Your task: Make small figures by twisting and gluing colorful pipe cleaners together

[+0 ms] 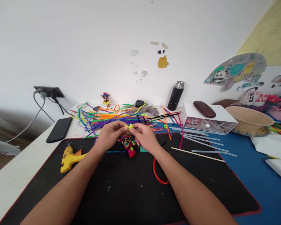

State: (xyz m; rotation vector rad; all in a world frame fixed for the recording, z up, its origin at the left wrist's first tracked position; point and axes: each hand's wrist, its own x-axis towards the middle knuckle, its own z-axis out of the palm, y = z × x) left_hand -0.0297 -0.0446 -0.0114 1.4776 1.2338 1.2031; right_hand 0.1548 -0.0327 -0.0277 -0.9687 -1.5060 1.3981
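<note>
Both forearms come in from the bottom corners and converge mid-frame, a long V. Left hand [110,133]: fingers curled, thumb and index pinching a small yellow fuzzy piece [130,126]. Right hand [144,137]: same pinch from the other side, back of hand up. Fingertips nearly meet at the piece, which looks held above the far part of the black mat [128,193]. Exact contact too small to read.

Just below the hands: multicolored pipe-cleaner figure [127,144], on the mat.

Room: widest stretch is mat between the forearms, small light specks only. Mat's red-trimmed edges run out past both arms; blue surface [250,175] beyond on the right.

Tight spots: yellow glue gun [69,160] partly behind left forearm; red loop [157,175] tucked against right forearm; wooden stick [198,154] and translucent sticks [207,146] right of right hand. Far side is blocked by the pipe-cleaner pile [107,118], wall [91,47] behind. Phone [59,129] sits beyond the glue gun, by the mat's left edge.
</note>
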